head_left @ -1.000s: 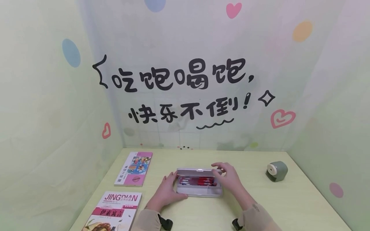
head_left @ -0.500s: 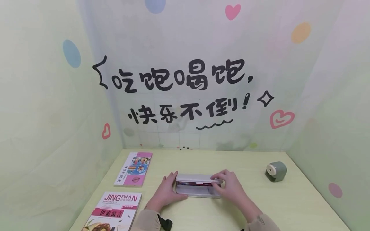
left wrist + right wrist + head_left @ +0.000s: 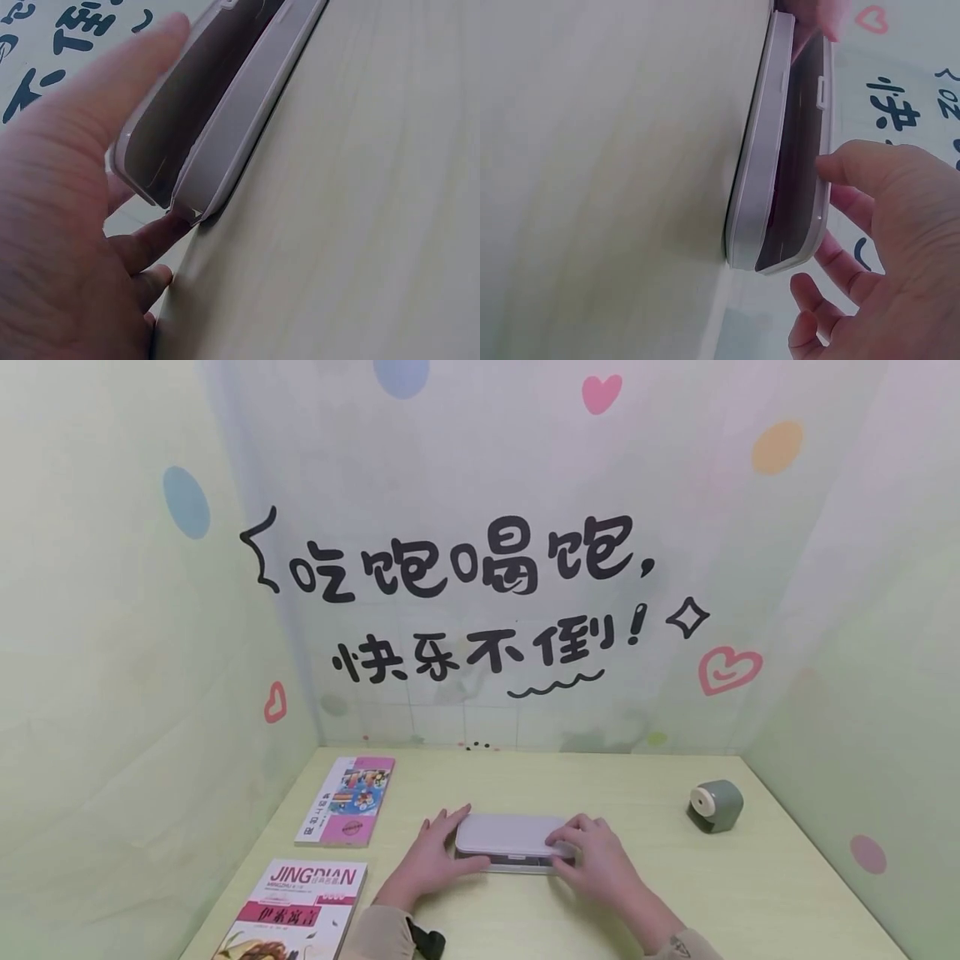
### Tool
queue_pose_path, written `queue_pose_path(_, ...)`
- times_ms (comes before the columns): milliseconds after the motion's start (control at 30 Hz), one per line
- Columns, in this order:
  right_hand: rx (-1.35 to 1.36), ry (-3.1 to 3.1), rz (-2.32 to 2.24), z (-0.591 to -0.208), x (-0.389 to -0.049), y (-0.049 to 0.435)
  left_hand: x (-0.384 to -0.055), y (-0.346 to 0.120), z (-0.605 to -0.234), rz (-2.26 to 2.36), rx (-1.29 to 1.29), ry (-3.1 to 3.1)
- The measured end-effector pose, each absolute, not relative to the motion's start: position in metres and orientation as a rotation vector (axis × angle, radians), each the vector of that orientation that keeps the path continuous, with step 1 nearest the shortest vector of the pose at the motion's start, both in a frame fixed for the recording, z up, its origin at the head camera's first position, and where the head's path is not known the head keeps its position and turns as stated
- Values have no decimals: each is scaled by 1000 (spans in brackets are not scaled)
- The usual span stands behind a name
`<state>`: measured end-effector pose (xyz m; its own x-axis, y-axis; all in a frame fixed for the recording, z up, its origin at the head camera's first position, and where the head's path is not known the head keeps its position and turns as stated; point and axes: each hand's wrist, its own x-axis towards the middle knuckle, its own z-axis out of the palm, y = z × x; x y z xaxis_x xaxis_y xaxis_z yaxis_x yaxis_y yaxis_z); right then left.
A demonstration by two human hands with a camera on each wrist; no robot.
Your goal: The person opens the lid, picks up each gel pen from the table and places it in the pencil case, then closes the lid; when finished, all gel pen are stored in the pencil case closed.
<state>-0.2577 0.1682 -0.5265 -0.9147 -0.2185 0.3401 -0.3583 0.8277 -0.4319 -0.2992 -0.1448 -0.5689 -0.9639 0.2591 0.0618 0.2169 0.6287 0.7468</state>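
A pale, whitish pencil case point(image 3: 506, 837) lies on the table, its hinged lid tilted partway down over the lower tray. In the right wrist view a narrow gap separates the lid point(image 3: 823, 150) from the tray point(image 3: 754, 199), with a dark interior between them. My right hand point(image 3: 600, 853) pinches the lid near its right front edge between thumb and fingers. At the opposite end, my left hand point(image 3: 429, 858) holds the case, thumb along the front and fingers at the left end. The left wrist view shows a fingertip point(image 3: 176, 223) at the tray's corner.
Two books lie at the left, a pink-and-white one point(image 3: 347, 802) behind one with a "JINGDIAN" cover point(image 3: 296, 902). A grey-green device with a round white front point(image 3: 716, 806), like a pencil sharpener, stands at the right. Printed cloth walls surround the table point(image 3: 637, 777).
The lid has swung down from nearly upright, hiding the red pens that showed inside. My right hand has moved forward and down with it; the left hand has stayed at its end.
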Motion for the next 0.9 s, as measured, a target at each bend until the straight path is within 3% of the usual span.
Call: queue_pose_path(900,411,-2786,571,-542,-250,164,-302,-142,-570,1290,323,2798)
